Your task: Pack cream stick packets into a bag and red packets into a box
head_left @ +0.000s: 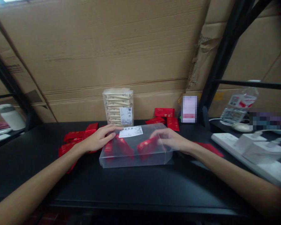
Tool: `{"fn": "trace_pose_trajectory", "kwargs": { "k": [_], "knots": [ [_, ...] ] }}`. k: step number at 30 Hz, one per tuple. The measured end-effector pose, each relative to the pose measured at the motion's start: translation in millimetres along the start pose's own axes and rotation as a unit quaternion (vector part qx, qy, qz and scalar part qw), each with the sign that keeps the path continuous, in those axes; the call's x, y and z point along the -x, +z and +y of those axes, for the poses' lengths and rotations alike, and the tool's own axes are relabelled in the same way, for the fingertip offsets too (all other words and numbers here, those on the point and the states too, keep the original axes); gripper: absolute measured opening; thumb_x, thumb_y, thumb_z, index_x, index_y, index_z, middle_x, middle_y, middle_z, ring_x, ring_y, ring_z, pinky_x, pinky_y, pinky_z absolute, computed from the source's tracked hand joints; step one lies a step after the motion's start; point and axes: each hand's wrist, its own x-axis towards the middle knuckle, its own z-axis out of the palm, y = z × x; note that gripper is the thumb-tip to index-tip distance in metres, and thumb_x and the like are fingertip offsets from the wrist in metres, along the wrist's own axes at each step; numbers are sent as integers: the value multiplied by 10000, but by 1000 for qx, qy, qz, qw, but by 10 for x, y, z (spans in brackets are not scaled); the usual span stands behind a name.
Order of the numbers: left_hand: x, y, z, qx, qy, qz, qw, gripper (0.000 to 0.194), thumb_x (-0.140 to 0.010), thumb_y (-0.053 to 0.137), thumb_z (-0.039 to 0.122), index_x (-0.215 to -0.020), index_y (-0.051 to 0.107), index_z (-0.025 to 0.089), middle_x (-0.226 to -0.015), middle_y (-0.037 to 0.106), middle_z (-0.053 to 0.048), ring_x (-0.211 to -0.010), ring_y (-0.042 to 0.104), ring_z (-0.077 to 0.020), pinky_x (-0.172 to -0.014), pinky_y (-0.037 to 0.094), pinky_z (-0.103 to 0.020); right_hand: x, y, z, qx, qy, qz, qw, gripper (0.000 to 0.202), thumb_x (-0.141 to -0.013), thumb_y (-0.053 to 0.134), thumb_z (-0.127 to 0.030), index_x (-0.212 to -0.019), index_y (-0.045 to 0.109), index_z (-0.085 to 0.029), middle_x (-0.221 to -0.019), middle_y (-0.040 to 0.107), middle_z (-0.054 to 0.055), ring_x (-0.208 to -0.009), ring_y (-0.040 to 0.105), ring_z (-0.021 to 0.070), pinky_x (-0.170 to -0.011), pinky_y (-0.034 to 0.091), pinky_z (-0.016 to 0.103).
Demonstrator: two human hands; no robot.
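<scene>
A clear plastic box [135,160] with a white label [131,132] lies on the black table [121,187] in front of me. Inside it are red packets, one at the left, one slanting in the middle and a red packet [146,147] at the right. My left hand [101,137] rests on the box's left upper edge, thumb apart from the fingers. My right hand [168,139] reaches into the box's right side, its fingertips closed on the right red packet and seen blurred through the plastic.
Several red packets [73,136] lie left of the box, others [164,112] behind it. A filled clear box [118,107] stands at the cardboard wall. Power strip [224,139] and water bottle [239,104] are at the right, a white flask [11,117] at the left.
</scene>
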Motion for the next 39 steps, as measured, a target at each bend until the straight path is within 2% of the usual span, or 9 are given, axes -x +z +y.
{"fn": "trace_pose_trajectory", "kwargs": {
  "k": [7, 13, 23, 39],
  "knots": [
    [3, 1, -14, 5, -3, -10, 1000, 391, -1106, 408, 364, -1453, 567, 283, -1512, 574, -60, -1409, 518, -251, -1206, 399, -470, -2, 16, -18, 12, 7, -6, 1000, 260, -835, 672, -282, -1063, 709, -160, -947, 701, 38, -587, 573, 104, -479, 455, 233],
    [-5, 2, -8, 6, -6, -16, 1000, 392, -1107, 408, 370, -1460, 555, 283, -1518, 566, -60, -1412, 513, -246, -1212, 389, -472, -8, 3, -4, 26, 2, -15, 1000, 294, -852, 685, -316, -1100, 693, -157, -900, 693, 32, -569, 562, 106, -453, 465, 228],
    [-7, -1, -4, -7, -7, -19, 1000, 409, -1109, 406, 392, -1482, 537, 287, -1519, 564, -55, -1407, 515, -248, -1211, 386, -444, 19, -22, 45, 39, -21, -26, 999, 283, -908, 676, -337, -1138, 698, -172, -966, 716, 53, -655, 620, 127, -481, 500, 217],
    [-23, -2, 3, -12, -7, -26, 1000, 426, -1109, 401, 412, -1496, 529, 287, -1536, 556, -55, -1406, 520, -258, -1210, 401, -442, 74, -46, -48, 69, -14, -66, 995, 419, -943, 686, -519, -1207, 714, -194, -989, 698, 52, -730, 630, 138, -531, 531, 223]
  ]
}}
